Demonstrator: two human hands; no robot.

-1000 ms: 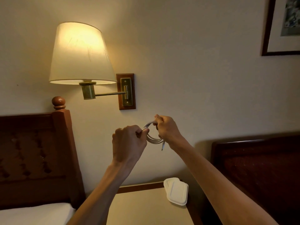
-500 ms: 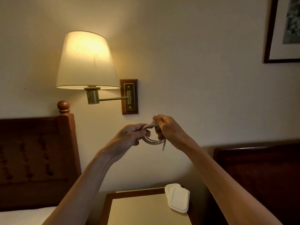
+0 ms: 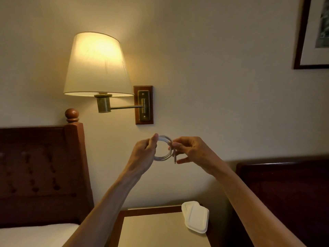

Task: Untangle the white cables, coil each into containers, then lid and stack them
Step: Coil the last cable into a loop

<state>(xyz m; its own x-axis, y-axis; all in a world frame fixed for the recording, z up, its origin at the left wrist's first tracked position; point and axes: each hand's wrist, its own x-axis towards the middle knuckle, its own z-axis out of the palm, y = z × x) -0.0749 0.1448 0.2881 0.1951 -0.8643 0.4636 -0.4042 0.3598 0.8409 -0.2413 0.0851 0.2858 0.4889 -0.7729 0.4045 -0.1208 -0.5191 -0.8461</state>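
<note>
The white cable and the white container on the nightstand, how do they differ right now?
The white cable is held up in the air, pinched between the left hand and the right hand; the white container lies untouched on the nightstand. The cable is a thin round coil with one end hanging down; the container is a flat, rounded rectangle, and it looks closed. Both are white.

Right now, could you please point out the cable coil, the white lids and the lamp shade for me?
cable coil [image 3: 162,157], head view, lower arc of the loops.
white lids [image 3: 196,218], head view, middle of the top lid.
lamp shade [image 3: 97,65], head view, middle of the shade.
</note>
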